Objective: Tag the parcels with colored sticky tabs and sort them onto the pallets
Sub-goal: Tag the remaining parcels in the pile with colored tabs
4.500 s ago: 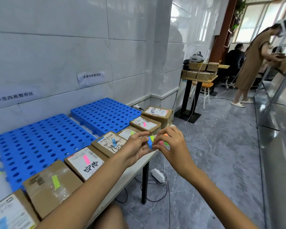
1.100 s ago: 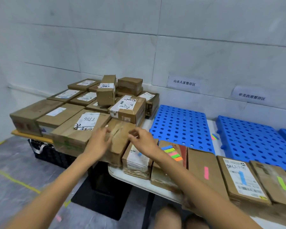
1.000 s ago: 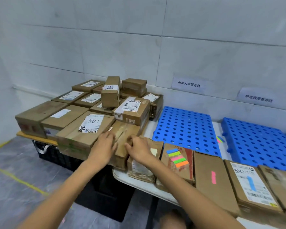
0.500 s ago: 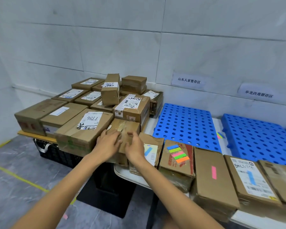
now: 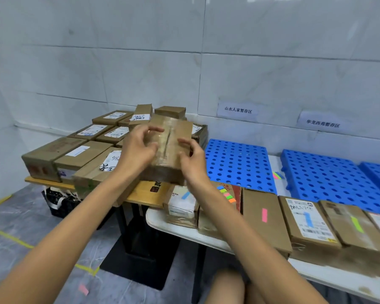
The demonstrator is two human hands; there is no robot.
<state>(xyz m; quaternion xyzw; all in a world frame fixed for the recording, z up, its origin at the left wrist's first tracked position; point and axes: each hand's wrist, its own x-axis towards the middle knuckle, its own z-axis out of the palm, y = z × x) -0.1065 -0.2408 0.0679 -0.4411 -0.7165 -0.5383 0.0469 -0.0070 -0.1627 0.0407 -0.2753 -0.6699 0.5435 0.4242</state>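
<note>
Looked to me like the pick-up step: left hand (image 5: 138, 150) and right hand (image 5: 192, 160) clamped the taped parcel (image 5: 168, 150) mid-frame, clear of the stack (image 5: 83, 150), so next it'd need a tab from the pad (image 5: 227, 194).

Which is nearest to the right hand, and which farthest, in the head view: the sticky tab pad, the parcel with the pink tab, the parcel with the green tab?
From the right hand:
1. Sticky tab pad, just below the wrist.
2. Parcel with the pink tab, further right.
3. Parcel with the green tab, far right.
</note>
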